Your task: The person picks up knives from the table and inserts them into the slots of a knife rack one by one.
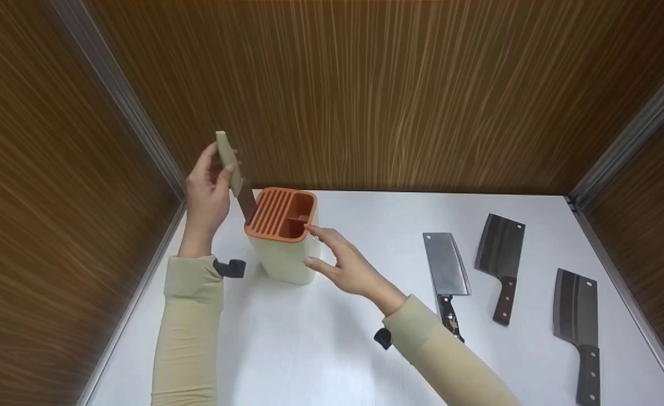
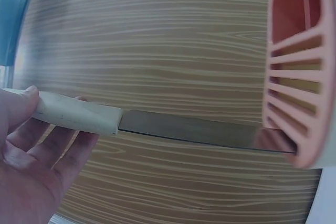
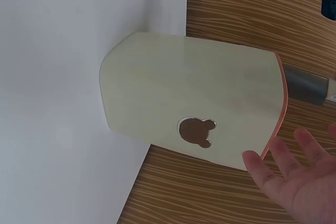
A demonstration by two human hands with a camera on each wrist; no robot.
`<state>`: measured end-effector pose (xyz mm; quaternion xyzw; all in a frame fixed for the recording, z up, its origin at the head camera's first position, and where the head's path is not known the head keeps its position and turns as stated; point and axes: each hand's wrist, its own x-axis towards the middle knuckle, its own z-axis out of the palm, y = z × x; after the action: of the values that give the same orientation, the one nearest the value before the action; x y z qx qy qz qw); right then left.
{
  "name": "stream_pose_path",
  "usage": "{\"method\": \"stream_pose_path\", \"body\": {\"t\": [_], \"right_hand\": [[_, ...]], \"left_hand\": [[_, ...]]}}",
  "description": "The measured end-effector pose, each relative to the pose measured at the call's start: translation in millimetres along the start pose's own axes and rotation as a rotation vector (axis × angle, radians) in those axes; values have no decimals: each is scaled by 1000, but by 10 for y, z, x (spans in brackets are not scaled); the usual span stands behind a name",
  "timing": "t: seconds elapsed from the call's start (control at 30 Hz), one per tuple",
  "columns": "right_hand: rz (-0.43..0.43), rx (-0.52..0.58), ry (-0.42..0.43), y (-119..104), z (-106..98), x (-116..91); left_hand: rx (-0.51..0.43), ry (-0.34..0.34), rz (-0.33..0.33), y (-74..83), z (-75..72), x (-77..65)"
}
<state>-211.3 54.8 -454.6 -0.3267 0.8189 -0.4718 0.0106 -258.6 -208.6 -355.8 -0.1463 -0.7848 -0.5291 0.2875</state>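
The left hand pinched the pale handle of the knife between thumb and fingers. The knife stood at the left end of the knife block, its long axis steep but slanted: handle up and leaning left, blade running down to the right, tip at the outermost slot of the orange top. How deep the tip sat could not be told. The right hand, thumb and fingers apart, was at the block's right rim. Right of it, three cleavers lay on the worktop, handles toward the person.
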Motion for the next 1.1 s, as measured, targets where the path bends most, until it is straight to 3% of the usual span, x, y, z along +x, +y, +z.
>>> {"method": "stream_pose_path", "body": {"t": [0.3, 0.53, 0.67, 0.77, 0.97, 1.1], "right_hand": [[31, 21, 10, 61, 39, -80], [45, 32, 12, 128, 60, -172], [64, 32, 13, 166, 61, -212], [67, 30, 18, 192, 62, -236], [66, 26, 24, 222, 65, -250], [71, 32, 22, 232, 63, -251]], "left_hand": [[0, 4, -53, -223, 74, -197], [12, -26, -159, -51, 110, -360], [15, -35, -175, -99, 129, -408], [9, -46, -178, -176, 148, -434], [-4, -52, -204, -494, 173, -463], [-11, -64, -219, -571, 166, -460]]}}
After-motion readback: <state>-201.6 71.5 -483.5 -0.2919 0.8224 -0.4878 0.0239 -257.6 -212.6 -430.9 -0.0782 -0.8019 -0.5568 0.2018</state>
